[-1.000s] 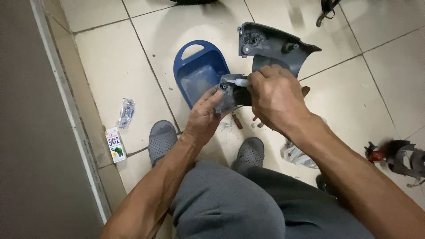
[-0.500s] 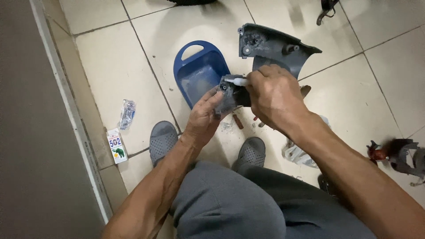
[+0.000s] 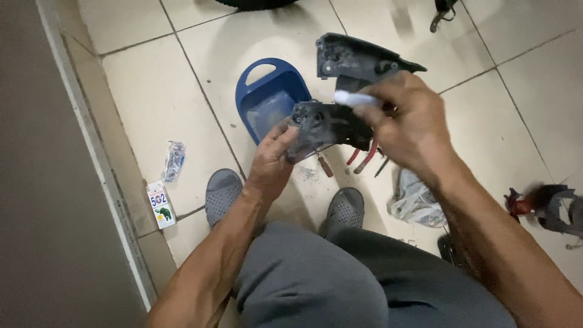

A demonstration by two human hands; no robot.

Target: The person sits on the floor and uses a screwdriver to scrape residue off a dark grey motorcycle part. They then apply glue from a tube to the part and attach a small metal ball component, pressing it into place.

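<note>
The dark plastic part (image 3: 322,126) is held above the tiled floor (image 3: 152,109), its long axis running left to right, broad face tilted up. The left hand (image 3: 271,159) clasps its left end; the right hand (image 3: 404,124) pinches a small white tube (image 3: 355,98) over its right end. Beyond lie a blue tray (image 3: 255,82) and a second dark housing (image 3: 355,61).

Your right hand (image 3: 404,124) now lifts off the dark plastic part (image 3: 325,124) and sits up and to the right, blurred, pinching a small white tube (image 3: 355,98). The part's face, covered before, now shows.
</note>
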